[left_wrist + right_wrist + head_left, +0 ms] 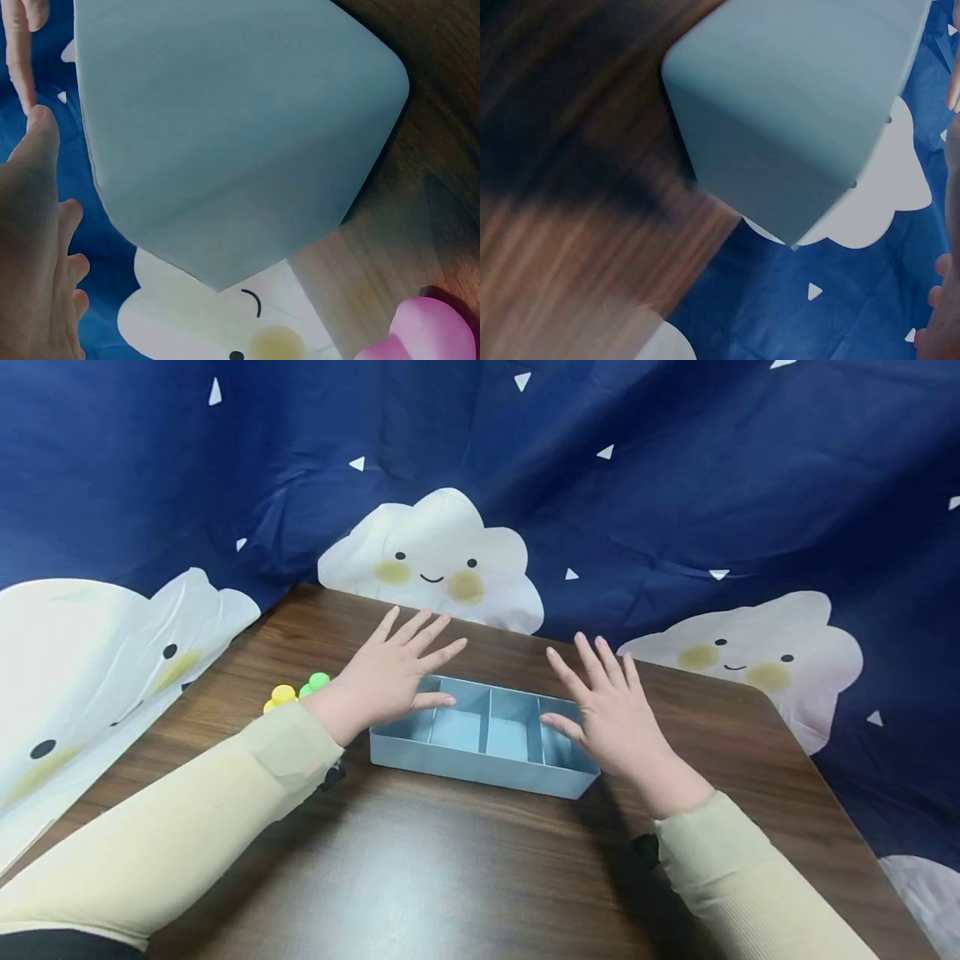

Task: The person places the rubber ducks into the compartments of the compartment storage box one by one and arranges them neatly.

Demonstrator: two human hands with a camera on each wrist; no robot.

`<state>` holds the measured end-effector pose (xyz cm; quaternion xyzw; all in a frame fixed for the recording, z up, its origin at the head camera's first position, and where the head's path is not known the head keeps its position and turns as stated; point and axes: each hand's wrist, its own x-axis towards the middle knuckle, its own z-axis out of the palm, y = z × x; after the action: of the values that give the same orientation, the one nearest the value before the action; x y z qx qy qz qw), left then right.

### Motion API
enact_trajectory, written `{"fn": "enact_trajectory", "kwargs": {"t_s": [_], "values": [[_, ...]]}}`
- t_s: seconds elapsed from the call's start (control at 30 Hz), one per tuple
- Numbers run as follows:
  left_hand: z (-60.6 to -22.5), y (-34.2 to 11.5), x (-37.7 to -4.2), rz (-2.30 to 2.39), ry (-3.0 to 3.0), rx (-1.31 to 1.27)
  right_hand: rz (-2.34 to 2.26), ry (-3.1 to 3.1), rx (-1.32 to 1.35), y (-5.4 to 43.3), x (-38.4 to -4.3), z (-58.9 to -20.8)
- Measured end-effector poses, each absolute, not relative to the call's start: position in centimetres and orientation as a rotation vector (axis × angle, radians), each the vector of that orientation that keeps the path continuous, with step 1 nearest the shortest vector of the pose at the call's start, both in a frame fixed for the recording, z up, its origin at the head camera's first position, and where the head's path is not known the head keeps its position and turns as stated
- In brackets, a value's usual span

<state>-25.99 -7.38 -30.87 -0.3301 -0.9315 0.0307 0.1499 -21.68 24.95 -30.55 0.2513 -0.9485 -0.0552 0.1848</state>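
A light blue tray (pixel 480 766) with several compartments, divided by thin walls, lies in the middle of the table in the head view. Over its left end my left hand (pixel 393 672) hovers with the fingers spread. My right hand (pixel 613 714) is held over the right end, fingers spread too, and grips nothing. Both wrist views show the tray's outer wall from close by, with the left hand (pixel 30 217) and the right hand (pixel 946 247) at the picture edges, above the rim.
Left of the tray, partly behind the left forearm, stand a yellow object (pixel 282 695) and a green object (pixel 318 681) with rounded tops. A pink rounded object (pixel 431 330) shows in the left wrist view. Behind the wooden table (pixel 450 860) hangs a blue cloth (pixel 675 527) with clouds.
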Motion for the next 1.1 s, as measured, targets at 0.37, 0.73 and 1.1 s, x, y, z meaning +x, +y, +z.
{"fn": "enact_trajectory", "kwargs": {"t_s": [0.37, 0.73, 1.1], "values": [[-30.8, -7.9, -25.2, 0.072, -2.678, -0.939, -0.073, -2.735, 0.67, 24.5, -21.0, -30.9], [-31.1, -11.1, -25.1, -0.066, -2.724, -0.835, 0.269, -3.037, 0.436, 26.9, -20.0, -33.0], [-32.0, -16.3, -24.6, -0.247, -2.748, -0.713, 0.422, -3.137, 0.386, 27.6, -19.1, -33.9]]}}
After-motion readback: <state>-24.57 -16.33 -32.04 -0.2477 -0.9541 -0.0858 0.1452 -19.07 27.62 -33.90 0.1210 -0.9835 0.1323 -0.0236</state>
